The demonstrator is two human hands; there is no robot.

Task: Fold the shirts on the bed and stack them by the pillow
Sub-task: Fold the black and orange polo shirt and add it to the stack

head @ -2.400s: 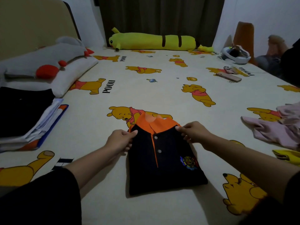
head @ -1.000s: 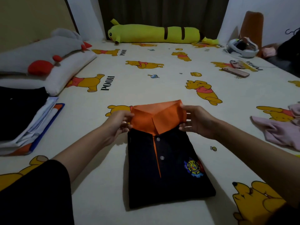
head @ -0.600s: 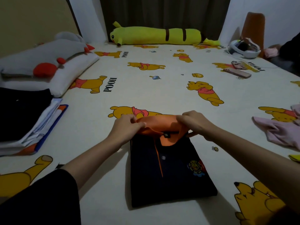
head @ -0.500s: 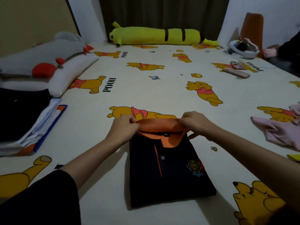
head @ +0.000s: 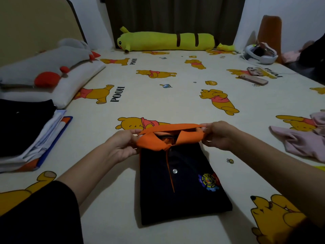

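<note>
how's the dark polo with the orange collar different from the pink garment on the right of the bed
The dark navy polo shirt with the orange collar is folded into a neat rectangle; the pale pink garment lies crumpled and unfolded. The polo sits in front of the person, its collar pinched by the left hand and right hand; nothing touches the pink one. Both lie on the printed bedsheet, neither on the stack yet.

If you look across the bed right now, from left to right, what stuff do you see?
Stack of folded shirts → left hand → dark polo shirt with the orange collar, held at its collar by both hands → right hand → crumpled pink garment.
</note>
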